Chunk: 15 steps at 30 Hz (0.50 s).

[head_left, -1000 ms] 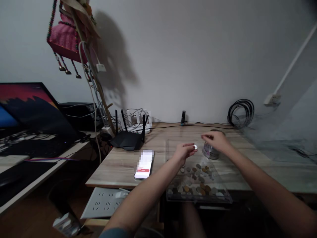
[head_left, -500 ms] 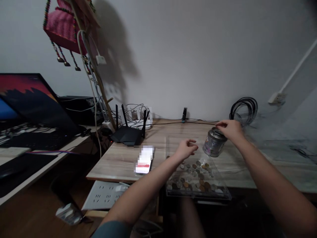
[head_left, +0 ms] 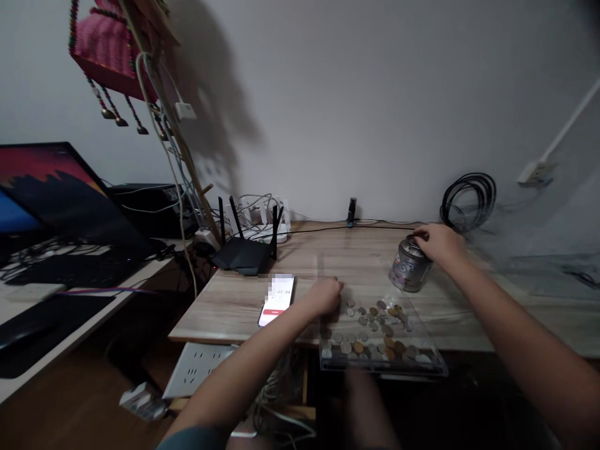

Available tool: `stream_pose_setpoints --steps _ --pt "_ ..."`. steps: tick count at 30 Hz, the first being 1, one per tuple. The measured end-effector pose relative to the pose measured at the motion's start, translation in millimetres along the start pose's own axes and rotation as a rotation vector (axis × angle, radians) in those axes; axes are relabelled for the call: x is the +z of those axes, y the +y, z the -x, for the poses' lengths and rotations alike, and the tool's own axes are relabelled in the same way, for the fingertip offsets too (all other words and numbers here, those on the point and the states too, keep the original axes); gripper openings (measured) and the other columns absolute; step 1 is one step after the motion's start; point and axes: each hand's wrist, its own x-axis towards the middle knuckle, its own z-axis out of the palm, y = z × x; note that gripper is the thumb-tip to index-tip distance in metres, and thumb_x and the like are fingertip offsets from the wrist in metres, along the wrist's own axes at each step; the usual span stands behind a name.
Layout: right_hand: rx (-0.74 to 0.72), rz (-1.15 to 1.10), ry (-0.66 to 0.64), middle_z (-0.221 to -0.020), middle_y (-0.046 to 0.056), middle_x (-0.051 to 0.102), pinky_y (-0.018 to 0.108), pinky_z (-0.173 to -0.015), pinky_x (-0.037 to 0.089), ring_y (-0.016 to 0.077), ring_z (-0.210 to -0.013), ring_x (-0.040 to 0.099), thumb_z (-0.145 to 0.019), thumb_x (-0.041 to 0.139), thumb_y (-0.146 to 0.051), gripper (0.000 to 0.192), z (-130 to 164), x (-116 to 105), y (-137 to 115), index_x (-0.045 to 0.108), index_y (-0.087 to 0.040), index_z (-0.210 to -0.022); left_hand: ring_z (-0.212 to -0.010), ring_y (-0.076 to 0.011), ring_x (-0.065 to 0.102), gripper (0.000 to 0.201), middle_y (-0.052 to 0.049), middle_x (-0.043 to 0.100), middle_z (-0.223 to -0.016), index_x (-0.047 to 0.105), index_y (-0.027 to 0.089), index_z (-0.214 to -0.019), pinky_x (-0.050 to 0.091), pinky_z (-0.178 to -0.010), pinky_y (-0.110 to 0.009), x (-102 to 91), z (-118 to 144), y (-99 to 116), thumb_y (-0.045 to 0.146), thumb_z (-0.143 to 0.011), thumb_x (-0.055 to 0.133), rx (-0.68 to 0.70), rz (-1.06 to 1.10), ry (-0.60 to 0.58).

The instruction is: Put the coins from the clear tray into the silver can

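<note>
A clear plastic tray [head_left: 384, 367] lies at the table's front edge, with several silver and copper-coloured coins [head_left: 388, 344] spread in it. My left hand [head_left: 327, 296] is at the tray's left side, fingers curled in; whatever they may hold is hidden. Right of the tray stands a round grey metal tin [head_left: 409, 269] with a printed pattern, upright on the wood. Over the tin's top is my right hand [head_left: 439, 242], fingers pinched together at the lid. I cannot make out what is between those fingertips.
A lit phone [head_left: 277, 300] lies left of the tray. Behind it stands a black router [head_left: 246, 255] with upright antennas. A small black stick-like object [head_left: 351, 212] and a coiled black cable [head_left: 469, 200] are by the wall. A laptop [head_left: 60, 194] is on the left desk.
My left hand has moved left and down from above the tray's far part to its left side, its fingers now more curled. My right hand stays at the tin's top.
</note>
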Motion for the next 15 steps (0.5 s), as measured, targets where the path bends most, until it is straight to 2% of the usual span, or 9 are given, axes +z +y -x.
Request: stream_pose_setpoints --steps 2,3,5,7,11,15 --pt "-0.140 0.033 -0.005 -0.093 0.007 0.065 0.029 -0.066 0.040 0.0211 -0.085 0.057 -0.076 0.043 -0.030 0.027 21 -1 -24 0.066 -0.020 -0.089 -0.080 -0.0197 0.061 0.027 -0.015 0.061 -0.092 0.059 0.008 -0.095 0.047 -0.070 -0.029 4.3 -1 4 0.008 -0.071 0.046 0.025 -0.078 -0.043" --pt "-0.238 0.036 -0.084 -0.091 0.007 0.065 0.028 -0.066 0.040 0.0200 -0.084 0.057 -0.077 0.042 -0.029 0.027 34 1 -36 0.066 -0.021 -0.088 -0.080 -0.0195 0.061 0.028 -0.015 0.061 -0.091 0.058 0.007 -0.096 0.048 -0.070 -0.028 5.6 -2 6 0.006 -0.071 0.045 0.026 -0.101 -0.057" --pt "-0.447 0.093 -0.325 -0.086 0.007 0.066 0.027 -0.065 0.040 0.0196 -0.081 0.059 -0.076 0.046 -0.028 0.023 62 11 -57 0.066 -0.021 -0.085 -0.082 -0.0190 0.060 0.028 -0.015 0.061 -0.092 0.058 0.006 -0.096 0.047 -0.072 -0.028 7.0 -5 9 0.004 -0.071 0.044 0.017 -0.128 -0.068" --pt "-0.572 0.203 -0.480 -0.083 0.010 0.067 0.028 -0.064 0.041 0.0213 -0.079 0.060 -0.075 0.049 -0.023 0.019 88 24 -69 0.066 -0.019 -0.082 -0.085 -0.0195 0.060 0.026 -0.016 0.061 -0.091 0.059 0.005 -0.093 0.047 -0.075 -0.029 8.4 -7 12 0.004 -0.072 0.044 0.010 -0.149 -0.074" --pt "-0.594 0.332 -0.573 -0.083 0.014 0.066 0.029 -0.063 0.041 0.0228 -0.077 0.062 -0.076 0.040 -0.007 0.027 117 46 -66 0.065 -0.013 -0.083 -0.087 -0.0221 0.060 0.026 -0.019 0.061 -0.091 0.061 0.004 -0.091 0.048 -0.073 -0.032 13.5 -12 20 0.002 -0.075 0.040 -0.006 -0.193 -0.098" --pt "-0.565 0.263 -0.571 -0.087 0.013 0.065 0.026 -0.063 0.040 0.0210 -0.080 0.061 -0.076 0.039 -0.007 0.026 115 54 -50 0.062 -0.012 -0.087 -0.087 -0.0241 0.060 0.022 -0.018 0.062 -0.089 0.062 0.004 -0.088 0.049 -0.073 -0.035 14.9 -18 23 0.002 -0.071 0.048 -0.022 -0.206 -0.131"
